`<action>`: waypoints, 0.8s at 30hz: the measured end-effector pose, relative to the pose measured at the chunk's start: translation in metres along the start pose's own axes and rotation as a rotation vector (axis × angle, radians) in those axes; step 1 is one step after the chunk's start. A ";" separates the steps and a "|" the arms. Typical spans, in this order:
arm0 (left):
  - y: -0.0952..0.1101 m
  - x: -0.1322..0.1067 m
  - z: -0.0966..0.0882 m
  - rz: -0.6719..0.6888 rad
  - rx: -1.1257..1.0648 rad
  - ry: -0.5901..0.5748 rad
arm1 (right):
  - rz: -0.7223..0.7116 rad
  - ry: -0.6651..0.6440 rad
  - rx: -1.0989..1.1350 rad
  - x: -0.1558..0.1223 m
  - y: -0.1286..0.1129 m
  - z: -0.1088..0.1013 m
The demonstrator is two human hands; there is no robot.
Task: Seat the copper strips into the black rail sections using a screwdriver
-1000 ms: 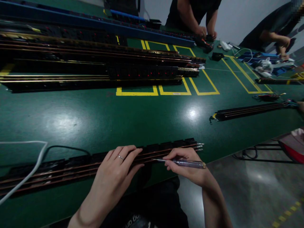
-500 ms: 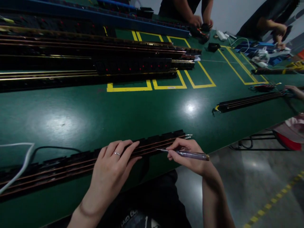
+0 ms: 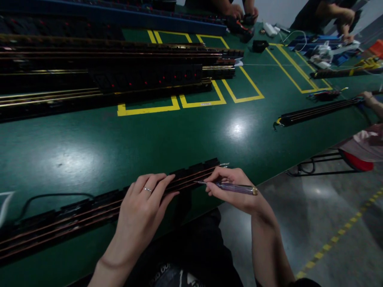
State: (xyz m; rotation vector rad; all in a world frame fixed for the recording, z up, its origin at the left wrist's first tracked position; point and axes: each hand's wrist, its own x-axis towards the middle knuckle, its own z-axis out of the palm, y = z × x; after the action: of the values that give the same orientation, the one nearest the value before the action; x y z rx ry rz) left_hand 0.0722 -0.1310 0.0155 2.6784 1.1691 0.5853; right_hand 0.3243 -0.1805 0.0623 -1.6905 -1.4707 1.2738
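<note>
A long black strip with copper bars point(image 3: 89, 215) lies along the near side of the green table. My left hand point(image 3: 143, 203), with a ring on one finger, is closed over it, fingers across the top and thumb along the near side. In my right hand point(image 3: 230, 181) is a slim screwdriver point(image 3: 239, 188) with a see-through purplish handle, pinched between thumb and fingers. Its thin shaft points left and the tip meets the copper bars or hovers just over them; I cannot tell which. Short silvery ends point(image 3: 225, 164) stick out from the strip's right end.
Several similar black strips point(image 3: 149, 77) are stacked at the far left. Yellow tape outlines point(image 3: 203, 104) mark the green table point(image 3: 179, 135). Co-workers' hands point(image 3: 236, 12) work at the far side, and another person's hand point(image 3: 371, 101) touches a black strip point(image 3: 317, 112) at right.
The view has shifted slightly, so the far strips sit higher and further left. My left hand keeps its hold; the screwdriver stays at the copper bars, its handle in my right hand.
</note>
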 end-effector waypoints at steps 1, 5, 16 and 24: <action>-0.004 -0.003 -0.001 0.006 0.001 -0.003 | 0.008 0.006 0.009 -0.001 0.003 -0.004; -0.008 -0.008 -0.007 0.015 0.064 -0.008 | 0.019 0.000 0.031 -0.004 0.009 -0.014; 0.015 0.013 0.003 0.035 0.062 -0.008 | 0.052 0.015 0.070 -0.008 0.015 -0.028; -0.022 -0.021 -0.015 -0.019 0.152 -0.028 | 0.086 0.080 0.151 -0.016 0.030 -0.039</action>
State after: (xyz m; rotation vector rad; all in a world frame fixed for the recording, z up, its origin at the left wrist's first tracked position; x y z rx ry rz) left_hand 0.0386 -0.1317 0.0165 2.7870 1.2787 0.4714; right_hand 0.3728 -0.1970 0.0560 -1.7001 -1.2357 1.3115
